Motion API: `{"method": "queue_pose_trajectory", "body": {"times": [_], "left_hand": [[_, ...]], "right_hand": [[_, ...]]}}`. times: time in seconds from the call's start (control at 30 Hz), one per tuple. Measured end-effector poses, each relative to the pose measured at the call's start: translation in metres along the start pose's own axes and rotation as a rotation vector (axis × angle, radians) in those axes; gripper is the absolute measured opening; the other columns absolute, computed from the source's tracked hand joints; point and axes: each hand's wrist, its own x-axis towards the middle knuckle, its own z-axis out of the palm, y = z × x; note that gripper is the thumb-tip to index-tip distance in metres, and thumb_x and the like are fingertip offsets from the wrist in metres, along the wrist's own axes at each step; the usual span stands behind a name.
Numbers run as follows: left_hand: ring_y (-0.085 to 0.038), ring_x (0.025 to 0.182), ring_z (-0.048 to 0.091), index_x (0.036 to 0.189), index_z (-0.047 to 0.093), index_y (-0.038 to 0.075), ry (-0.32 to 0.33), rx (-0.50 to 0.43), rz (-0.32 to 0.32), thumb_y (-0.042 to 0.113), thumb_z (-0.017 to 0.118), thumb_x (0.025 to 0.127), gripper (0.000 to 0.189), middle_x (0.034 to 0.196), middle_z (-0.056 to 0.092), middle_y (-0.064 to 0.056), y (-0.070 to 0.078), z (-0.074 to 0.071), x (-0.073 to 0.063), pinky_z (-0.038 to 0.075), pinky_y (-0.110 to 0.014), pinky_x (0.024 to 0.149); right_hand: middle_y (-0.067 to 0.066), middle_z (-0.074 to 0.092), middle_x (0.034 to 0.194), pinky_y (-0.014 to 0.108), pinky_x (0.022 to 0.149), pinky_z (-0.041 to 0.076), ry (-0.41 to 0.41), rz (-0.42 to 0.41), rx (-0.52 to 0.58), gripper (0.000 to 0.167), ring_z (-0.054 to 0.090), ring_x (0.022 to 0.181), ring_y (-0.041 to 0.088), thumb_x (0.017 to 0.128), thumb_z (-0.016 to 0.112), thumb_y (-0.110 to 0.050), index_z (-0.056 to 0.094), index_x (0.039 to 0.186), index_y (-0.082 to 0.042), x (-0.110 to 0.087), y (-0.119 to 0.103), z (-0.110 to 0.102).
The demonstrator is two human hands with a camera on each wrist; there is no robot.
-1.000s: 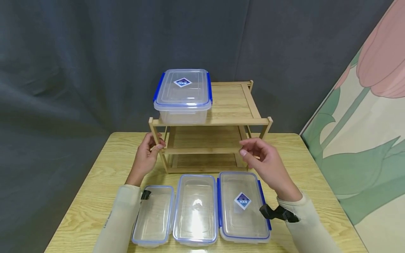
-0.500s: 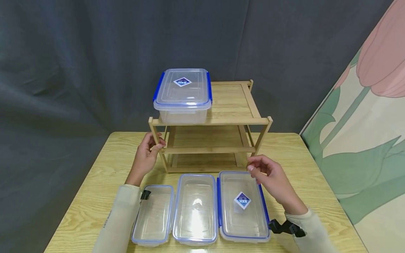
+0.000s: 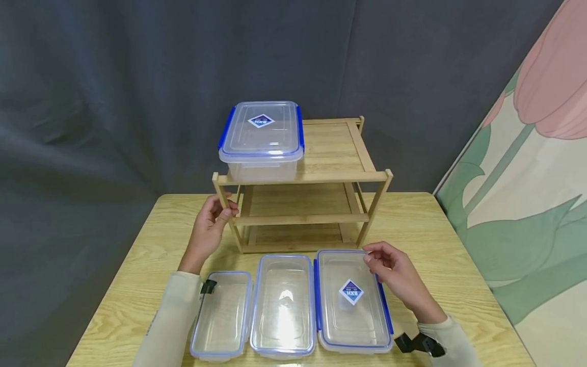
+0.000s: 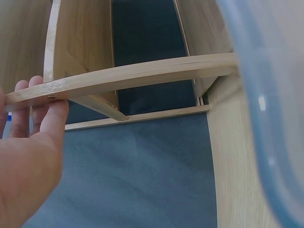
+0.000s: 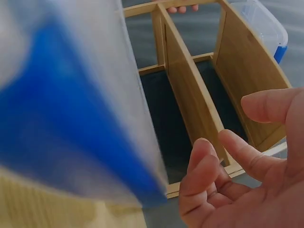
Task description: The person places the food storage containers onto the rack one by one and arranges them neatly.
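My left hand grips the left front leg of a three-tier wooden shelf. In the left wrist view, thumb and fingers lie on opposite sides of that leg. My right hand is at the far right corner of a clear food container with a lid and blue side clips. Its fingers are loosely bent; the right wrist view shows thumb and fingertips apart with nothing between them. A larger lidded container with blue clips sits on the left of the shelf's top tier.
A small clear container and a medium one, both blue-rimmed, stand left of the clipped container on the wooden table. A dark curtain hangs behind, and a tulip-printed cloth stands at the right.
My right hand has moved down and slightly right, from beside the shelf's right front leg to the clipped container's far corner. The left hand keeps its grip on the shelf leg.
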Motion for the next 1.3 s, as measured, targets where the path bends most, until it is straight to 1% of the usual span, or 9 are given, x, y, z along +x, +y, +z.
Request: {"method": "queue_pose_trajectory", "body": {"times": [0.13, 0.23, 0.4, 0.63, 0.7, 0.9, 1.03, 1.23, 1.3], "left_hand": [[-0.016, 0.106, 0.07, 0.143, 0.051, -0.003, -0.008, -0.009, 0.001, -0.002, 0.051, 0.109, 0.034, 0.118, 0.064, -0.02, 0.001, -0.002, 0.0, 0.058, -0.022, 0.095], [-0.016, 0.107, 0.07, 0.142, 0.05, -0.005, -0.02, -0.017, -0.001, -0.003, 0.051, 0.108, 0.034, 0.119, 0.063, -0.024, 0.001, -0.003, 0.001, 0.058, -0.023, 0.096], [-0.013, 0.105, 0.068, 0.14, 0.051, -0.007, -0.031, 0.001, 0.014, -0.004, 0.052, 0.107, 0.033, 0.116, 0.063, -0.03, 0.002, -0.003, 0.001, 0.058, -0.022, 0.094], [-0.009, 0.104, 0.067, 0.139, 0.052, -0.005, -0.026, 0.015, -0.003, -0.002, 0.052, 0.108, 0.031, 0.116, 0.063, -0.029, 0.004, -0.003, -0.001, 0.057, -0.019, 0.092], [-0.008, 0.104, 0.066, 0.138, 0.051, -0.005, -0.025, 0.022, -0.008, -0.001, 0.052, 0.108, 0.031, 0.115, 0.064, -0.028, 0.003, -0.003, -0.002, 0.056, -0.018, 0.092], [-0.007, 0.103, 0.066, 0.138, 0.051, -0.004, -0.018, 0.046, -0.008, 0.0, 0.051, 0.108, 0.03, 0.113, 0.064, -0.027, 0.002, -0.006, -0.003, 0.055, -0.018, 0.092], [-0.007, 0.103, 0.066, 0.138, 0.051, -0.005, -0.03, 0.057, 0.002, 0.002, 0.052, 0.109, 0.03, 0.114, 0.064, -0.027, 0.003, -0.007, -0.002, 0.055, -0.017, 0.092], [-0.008, 0.101, 0.066, 0.138, 0.052, -0.005, -0.035, 0.055, 0.001, 0.001, 0.053, 0.108, 0.031, 0.113, 0.065, -0.028, 0.001, -0.005, 0.001, 0.055, -0.017, 0.09], [-0.008, 0.102, 0.066, 0.138, 0.051, -0.006, -0.036, 0.047, -0.006, 0.001, 0.053, 0.108, 0.031, 0.114, 0.065, -0.027, 0.0, -0.003, 0.001, 0.055, -0.018, 0.09]], "right_hand": [[0.013, 0.064, 0.102, 0.03, 0.059, 0.055, -0.011, 0.019, -0.001, 0.032, 0.063, 0.079, 0.017, 0.106, 0.066, -0.023, 0.065, 0.129, 0.0, -0.003, 0.007, -0.001], [0.014, 0.064, 0.103, 0.03, 0.059, 0.055, -0.014, 0.025, 0.001, 0.033, 0.062, 0.079, 0.014, 0.106, 0.066, -0.022, 0.065, 0.13, 0.001, -0.006, 0.011, -0.001], [0.012, 0.063, 0.104, 0.028, 0.06, 0.054, 0.009, 0.036, 0.022, 0.033, 0.059, 0.078, 0.012, 0.106, 0.067, -0.022, 0.065, 0.13, 0.001, -0.011, 0.017, -0.001], [0.007, 0.057, 0.092, 0.028, 0.052, 0.051, 0.048, 0.084, 0.055, 0.034, 0.051, 0.065, 0.01, 0.102, 0.072, -0.019, 0.065, 0.13, -0.001, -0.018, 0.027, 0.0], [0.006, 0.055, 0.091, 0.028, 0.052, 0.052, 0.054, 0.1, 0.053, 0.035, 0.051, 0.064, 0.009, 0.101, 0.074, -0.017, 0.064, 0.131, -0.002, -0.019, 0.03, 0.002], [0.009, 0.055, 0.101, 0.026, 0.056, 0.052, 0.063, 0.124, 0.027, 0.04, 0.054, 0.075, 0.011, 0.1, 0.075, -0.019, 0.064, 0.135, -0.004, -0.022, 0.037, 0.007], [0.014, 0.059, 0.11, 0.027, 0.06, 0.055, 0.046, 0.142, 0.016, 0.044, 0.057, 0.081, 0.013, 0.101, 0.074, -0.02, 0.061, 0.14, -0.005, -0.025, 0.041, 0.008], [0.02, 0.061, 0.119, 0.027, 0.066, 0.055, 0.007, 0.162, 0.05, 0.054, 0.057, 0.083, 0.013, 0.1, 0.075, -0.018, 0.053, 0.148, -0.008, -0.03, 0.048, 0.01], [0.02, 0.06, 0.12, 0.027, 0.066, 0.055, 0.003, 0.184, 0.052, 0.06, 0.056, 0.082, 0.014, 0.099, 0.077, -0.019, 0.049, 0.151, -0.011, -0.031, 0.05, 0.011]]}}
